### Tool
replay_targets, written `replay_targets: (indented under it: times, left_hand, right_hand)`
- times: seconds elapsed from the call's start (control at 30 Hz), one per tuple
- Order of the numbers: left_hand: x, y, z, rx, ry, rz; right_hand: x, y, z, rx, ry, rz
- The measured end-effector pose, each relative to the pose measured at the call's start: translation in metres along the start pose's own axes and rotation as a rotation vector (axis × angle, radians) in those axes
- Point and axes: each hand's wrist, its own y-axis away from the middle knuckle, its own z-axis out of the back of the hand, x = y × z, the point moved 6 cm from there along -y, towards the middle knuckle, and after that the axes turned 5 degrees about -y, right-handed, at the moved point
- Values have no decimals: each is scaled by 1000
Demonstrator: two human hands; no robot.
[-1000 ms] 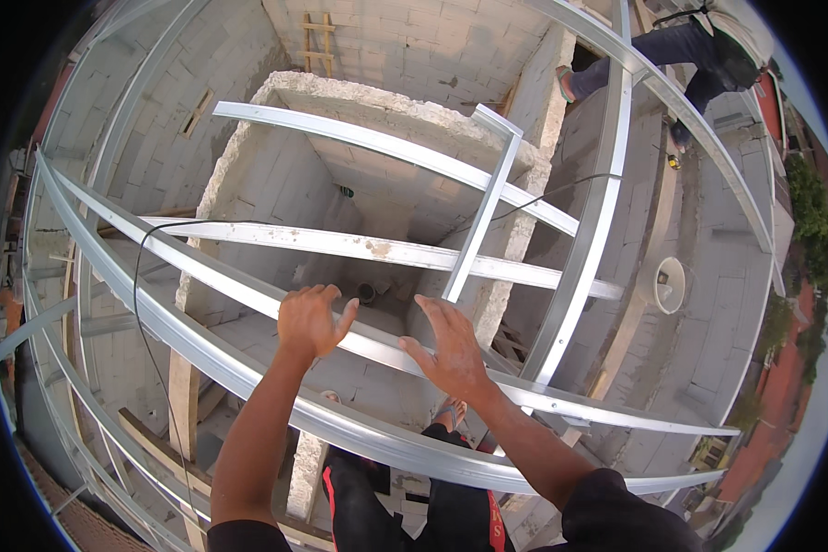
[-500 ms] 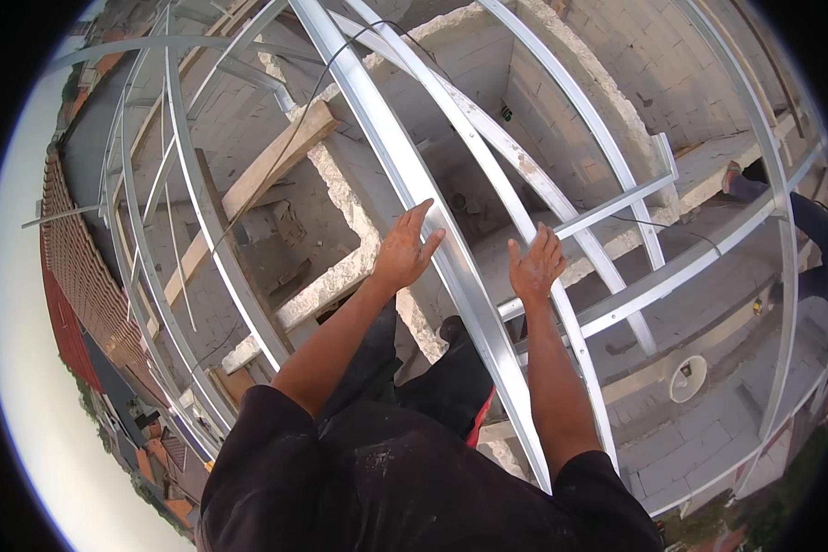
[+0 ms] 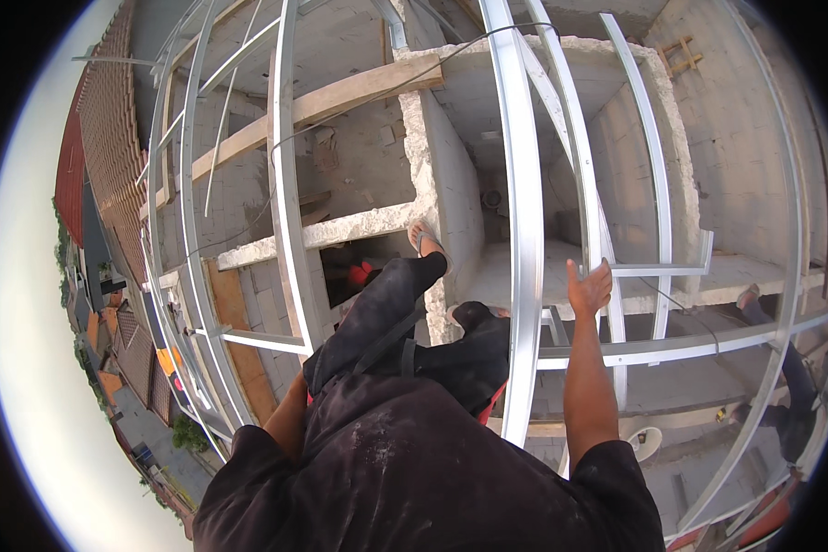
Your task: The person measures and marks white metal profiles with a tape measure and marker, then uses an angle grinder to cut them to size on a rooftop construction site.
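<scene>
My right hand [image 3: 590, 289] rests at a narrow silver metal channel [image 3: 572, 115], thumb apart and fingers stretched out, with nothing held. Just left of it runs a wider, shiny metal channel [image 3: 524, 230], from the far edge down past my right leg. Only my left forearm [image 3: 288, 414] shows, low beside my left thigh; the hand itself is hidden behind the leg. My left foot [image 3: 423, 237], in a sandal, stands on the rough top of a block wall [image 3: 418, 156].
Open rooms drop away between the walls below. A wooden plank [image 3: 340, 103] crosses at the left, with a dark cable over it. Curved metal framing [image 3: 189, 166] stands at the left. Another person's leg [image 3: 791, 386] shows at the right, near a white bucket [image 3: 647, 444].
My left hand has left the wide channel and dropped out of sight beside my thigh. My right hand stays by the narrow channel. The view has turned, and my left foot now shows.
</scene>
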Motion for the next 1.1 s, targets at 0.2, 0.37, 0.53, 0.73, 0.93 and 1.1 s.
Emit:
replay_targets:
  times: [0.2, 0.37, 0.53, 0.73, 0.93, 1.1]
  left_hand:
    - [-186, -36, 68, -65, 153, 255]
    - [-161, -121, 80, -202, 114, 123]
    - [-159, -172, 120, -256, 152, 351]
    - [-146, -186, 110, -165, 284, 526]
    - [-169, -212, 108, -22, 460, 558]
    - [-158, -209, 105, -150, 516, 725]
  right_hand:
    - [95, 6, 26, -222, 68, 88]
    - [258, 25, -3, 10, 79, 8]
    - [239, 25, -34, -74, 204, 3]
    - [222, -3, -33, 49, 346, 98]
    - [199, -48, -63, 401, 672, 24]
    - [160, -88, -84, 467, 989, 280]
